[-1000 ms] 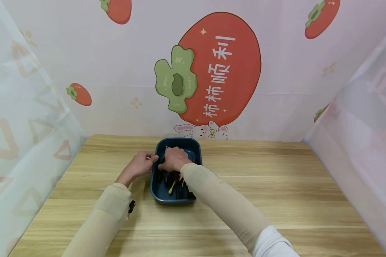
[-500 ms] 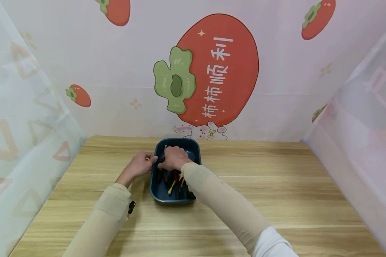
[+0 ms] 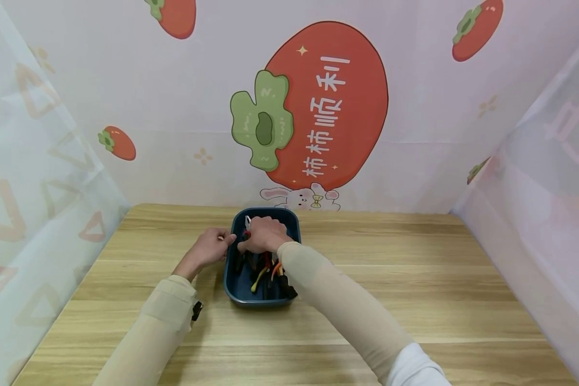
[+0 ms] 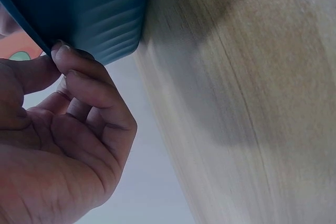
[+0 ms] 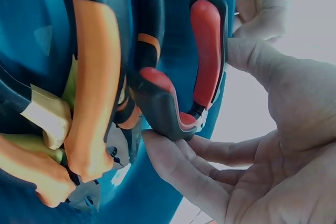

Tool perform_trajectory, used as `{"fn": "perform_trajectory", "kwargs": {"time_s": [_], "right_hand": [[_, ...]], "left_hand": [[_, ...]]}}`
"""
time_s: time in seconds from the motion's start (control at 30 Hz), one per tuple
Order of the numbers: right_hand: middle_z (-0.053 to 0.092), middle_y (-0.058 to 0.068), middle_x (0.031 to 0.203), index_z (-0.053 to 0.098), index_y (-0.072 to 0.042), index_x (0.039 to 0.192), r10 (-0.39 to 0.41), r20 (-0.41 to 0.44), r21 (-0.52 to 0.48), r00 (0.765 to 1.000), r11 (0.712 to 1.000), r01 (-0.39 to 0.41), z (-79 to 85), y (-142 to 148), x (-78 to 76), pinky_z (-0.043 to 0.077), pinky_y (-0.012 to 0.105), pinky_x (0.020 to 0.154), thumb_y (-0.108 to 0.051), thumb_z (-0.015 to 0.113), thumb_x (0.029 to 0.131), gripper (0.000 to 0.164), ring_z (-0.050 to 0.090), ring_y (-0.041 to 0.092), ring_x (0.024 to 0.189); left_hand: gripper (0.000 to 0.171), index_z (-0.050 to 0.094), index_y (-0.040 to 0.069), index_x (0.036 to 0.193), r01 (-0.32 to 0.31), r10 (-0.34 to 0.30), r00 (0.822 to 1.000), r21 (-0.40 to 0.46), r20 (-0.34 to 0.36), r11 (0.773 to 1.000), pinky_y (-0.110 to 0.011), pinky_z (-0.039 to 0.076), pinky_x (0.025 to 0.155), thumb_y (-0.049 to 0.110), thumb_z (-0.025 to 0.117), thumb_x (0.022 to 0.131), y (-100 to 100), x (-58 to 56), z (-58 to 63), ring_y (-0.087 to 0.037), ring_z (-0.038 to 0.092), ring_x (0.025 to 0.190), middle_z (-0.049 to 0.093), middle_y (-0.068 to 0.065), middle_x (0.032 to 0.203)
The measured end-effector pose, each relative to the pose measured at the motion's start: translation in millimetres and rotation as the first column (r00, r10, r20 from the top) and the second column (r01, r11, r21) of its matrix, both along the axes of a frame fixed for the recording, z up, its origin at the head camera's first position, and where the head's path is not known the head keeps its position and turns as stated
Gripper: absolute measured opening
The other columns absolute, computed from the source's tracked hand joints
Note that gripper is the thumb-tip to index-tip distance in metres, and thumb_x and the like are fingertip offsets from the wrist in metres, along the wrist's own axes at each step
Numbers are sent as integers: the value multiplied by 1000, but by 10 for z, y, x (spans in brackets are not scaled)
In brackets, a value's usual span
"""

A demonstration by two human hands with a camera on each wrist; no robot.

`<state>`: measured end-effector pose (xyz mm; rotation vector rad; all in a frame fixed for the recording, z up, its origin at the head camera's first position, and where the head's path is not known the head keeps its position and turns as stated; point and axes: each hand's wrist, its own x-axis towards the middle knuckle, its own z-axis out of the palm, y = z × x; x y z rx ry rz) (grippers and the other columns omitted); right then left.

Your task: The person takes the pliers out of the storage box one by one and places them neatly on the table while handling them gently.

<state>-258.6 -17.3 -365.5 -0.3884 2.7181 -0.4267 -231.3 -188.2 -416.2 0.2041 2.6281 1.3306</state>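
Note:
A deep blue plastic bin [image 3: 260, 303] stands at the back of the wooden table. My left hand [image 3: 208, 247] pinches its left rim between thumb and forefinger, the other fingers curled below, as the left wrist view shows. Inside the bin, my right hand [image 3: 266, 235] grips a pair of pliers with red and black handles [image 5: 207, 51]; the thumb lies on one handle and the fingers on the other. The handles are spread apart. The metal tip of these pliers [image 3: 247, 221] points toward the back of the bin. Beside them lie several orange-and-black handled pliers [image 5: 94, 87].
A yellow-handled tool [image 3: 258, 281] lies low in the bin among dark handles. The wooden tabletop [image 3: 405, 289] spreads to both sides. Printed cloth with a large persimmon [image 3: 357, 107] hangs behind, and pale sheets close off the left and right.
My right hand has shifted slightly up and to the right, bringing the pliers' metal tip and more tools into view. The left hand keeps its pinch on the rim.

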Motion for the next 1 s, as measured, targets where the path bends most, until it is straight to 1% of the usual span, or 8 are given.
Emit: {"fn": "perform_trajectory", "kwargs": {"time_s": [0.17, 0.33, 0.5, 0.73, 0.9, 1.0], "right_hand": [[52, 0, 66, 64, -12, 82, 2, -6, -8, 1000, 1000, -2, 48, 26, 31, 43, 30, 60, -47, 75, 90, 37, 59, 20, 67], [55, 1, 69, 65, -13, 80, 12, -21, -22, 1000, 1000, -13, 91, 44, 54, 42, 30, 59, -48, 75, 89, 38, 59, 20, 67], [52, 0, 67, 65, -13, 77, -3, -28, -41, 1000, 999, 2, 132, 79, 79, 41, 30, 59, -49, 76, 89, 39, 58, 20, 66], [45, -1, 64, 58, -13, 73, -13, -25, -69, 1000, 998, 11, 206, 153, 106, 37, 30, 55, -50, 76, 88, 44, 54, 20, 61], [45, -2, 61, 56, -14, 71, -3, -41, -77, 999, 997, 0, 256, 227, 135, 37, 29, 52, -53, 76, 86, 47, 54, 19, 58], [46, -2, 61, 57, -13, 73, -6, -45, -91, 999, 996, 2, 280, 276, 155, 38, 29, 52, -53, 77, 86, 47, 55, 19, 58]], "left_hand": [[33, 58, 2, 85, -2, 2, 1000, -4, 3, 1000, -32, 39, 54, 21, 47, 109, -3, -7, -1, -15, 47, 52, 46, 1, 57], [34, 60, 1, 86, -8, 8, 1000, -12, 4, 1000, -32, 39, 55, 23, 47, 109, -8, -11, 0, -15, 48, 52, 46, 1, 56], [35, 62, 0, 88, -17, 17, 1000, -19, 4, 1000, -32, 40, 55, 24, 48, 109, -8, -12, 3, -15, 48, 53, 46, 1, 56], [33, 62, -1, 90, -20, 20, 1000, -18, -2, 1000, -32, 40, 56, 23, 49, 109, -14, -32, -32, -15, 49, 53, 46, 1, 56], [33, 63, -2, 92, -29, 29, 1000, -18, 8, 999, -31, 41, 56, 23, 49, 109, -14, -43, -43, -15, 50, 54, 47, 1, 58], [33, 62, -2, 91, -27, 27, 1000, -9, 11, 1000, -31, 41, 56, 22, 49, 108, -10, -44, -44, -15, 50, 55, 46, 1, 59]]}}
